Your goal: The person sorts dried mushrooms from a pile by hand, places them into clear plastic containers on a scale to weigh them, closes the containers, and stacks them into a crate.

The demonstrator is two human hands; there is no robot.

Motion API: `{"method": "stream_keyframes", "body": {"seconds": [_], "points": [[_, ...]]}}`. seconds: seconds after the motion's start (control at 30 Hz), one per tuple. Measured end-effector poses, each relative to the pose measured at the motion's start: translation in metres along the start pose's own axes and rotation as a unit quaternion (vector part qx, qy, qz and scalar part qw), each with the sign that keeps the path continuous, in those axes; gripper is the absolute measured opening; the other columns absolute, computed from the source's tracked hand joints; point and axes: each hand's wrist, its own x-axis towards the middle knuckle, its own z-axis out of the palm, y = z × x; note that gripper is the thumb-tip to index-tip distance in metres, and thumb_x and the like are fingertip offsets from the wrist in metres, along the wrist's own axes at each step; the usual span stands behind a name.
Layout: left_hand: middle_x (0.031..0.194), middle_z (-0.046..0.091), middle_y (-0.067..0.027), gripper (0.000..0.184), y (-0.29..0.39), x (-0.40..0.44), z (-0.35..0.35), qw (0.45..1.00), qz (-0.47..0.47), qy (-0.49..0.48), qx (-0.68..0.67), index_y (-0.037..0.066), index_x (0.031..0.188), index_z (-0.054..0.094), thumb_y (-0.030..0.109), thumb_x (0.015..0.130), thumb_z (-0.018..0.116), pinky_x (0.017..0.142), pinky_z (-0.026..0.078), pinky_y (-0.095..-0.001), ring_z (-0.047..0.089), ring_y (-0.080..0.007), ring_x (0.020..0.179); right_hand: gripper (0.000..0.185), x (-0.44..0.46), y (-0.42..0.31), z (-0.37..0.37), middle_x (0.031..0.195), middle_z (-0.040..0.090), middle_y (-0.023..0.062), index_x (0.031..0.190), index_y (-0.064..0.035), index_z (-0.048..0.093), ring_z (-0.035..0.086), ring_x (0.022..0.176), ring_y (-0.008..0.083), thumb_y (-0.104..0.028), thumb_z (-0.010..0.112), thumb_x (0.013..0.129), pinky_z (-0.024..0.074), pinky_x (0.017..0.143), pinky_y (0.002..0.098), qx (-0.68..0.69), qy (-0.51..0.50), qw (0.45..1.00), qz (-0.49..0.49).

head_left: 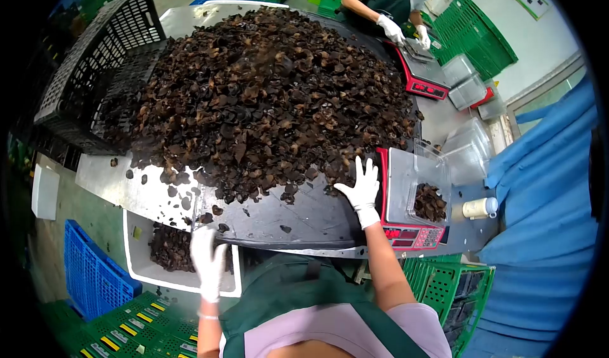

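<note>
A large heap of dark wood ear mushrooms (273, 98) covers the table. My right hand (361, 190), in a white glove, has its fingers spread at the heap's near right edge, beside a red scale (399, 196). On the scale lies a clear plastic box (431, 168) on its side or tilted, partly filled with mushroom pieces (430, 202). My left hand (208, 266), also gloved and somewhat blurred, is over the right side of a white bin (136, 256) below the table edge. Its thumb stands apart from the fingers, and no object shows in it. More mushrooms (171, 247) lie in that bin.
A black crate (95, 72) tips toward the heap at left. Across the table, a co-worker's gloved hands (403, 33) are at a second red scale (422, 72). Clear boxes (466, 145) and a cream bottle (480, 208) stand at right. Green crates (453, 288) are below.
</note>
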Motion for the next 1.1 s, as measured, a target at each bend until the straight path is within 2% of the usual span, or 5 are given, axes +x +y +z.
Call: {"method": "stream_keyframes", "body": {"seconds": [0.27,0.43,0.63,0.97,1.1], "points": [[0.134,0.047,-0.0166,0.055,0.068,0.045,0.111,0.96,0.193,-0.197,-0.057,0.005,0.124,0.054,0.021,0.074,0.072,0.103,0.035,-0.044,0.041,-0.0385,0.126,0.081,-0.081,-0.034,0.024,0.146,0.033,0.0139,0.142,-0.0271,0.037,0.023,0.136,0.04,-0.06,0.063,0.072,0.0277,0.101,0.0637,-0.019,-0.084,0.984,-0.155],[0.127,0.054,-0.0153,0.038,0.055,0.04,0.119,0.972,0.154,-0.158,-0.077,0.004,0.114,0.06,0.017,0.079,0.068,0.101,0.039,-0.0416,0.048,-0.0347,0.121,0.056,-0.092,-0.032,-0.016,0.137,0.044,0.0144,0.132,-0.0221,0.051,0.041,0.128,0.0352,-0.034,0.065,0.079,0.0407,0.1,0.0389,0.125,-0.073,0.944,-0.297],[0.109,0.063,-0.0131,0.026,0.072,0.061,0.122,0.986,0.115,-0.063,-0.102,0.005,0.103,0.065,0.009,0.078,0.068,0.089,0.046,-0.0384,0.058,-0.0307,0.102,0.025,-0.011,0.025,-0.029,0.101,0.065,0.0016,0.115,-0.006,0.061,0.059,0.085,0.0065,-0.007,0.056,0.09,0.0485,0.068,0.0195,0.458,-0.085,0.885,0.007],[0.098,0.06,-0.0077,0.038,0.091,0.062,0.155,0.979,0.138,-0.146,-0.038,0.01,0.11,0.06,0.015,0.074,0.071,0.075,0.046,-0.0352,0.057,-0.0255,0.086,0.039,-0.023,0.016,-0.004,0.101,0.054,0.0076,0.108,-0.0118,0.063,0.054,0.095,0.0272,-0.014,0.072,0.07,0.0488,0.076,0.0377,0.08,-0.004,0.981,-0.175],[0.083,0.06,-0.0077,0.028,0.08,0.055,0.142,0.981,0.113,-0.151,-0.051,0.009,0.101,0.064,0.015,0.074,0.07,0.07,0.045,-0.0363,0.055,-0.0265,0.08,0.04,-0.05,0.007,-0.005,0.103,0.055,0.0081,0.114,-0.0167,0.062,0.054,0.095,0.0276,-0.014,0.068,0.075,0.0489,0.078,0.0365,0.159,-0.096,0.966,-0.18]]}}
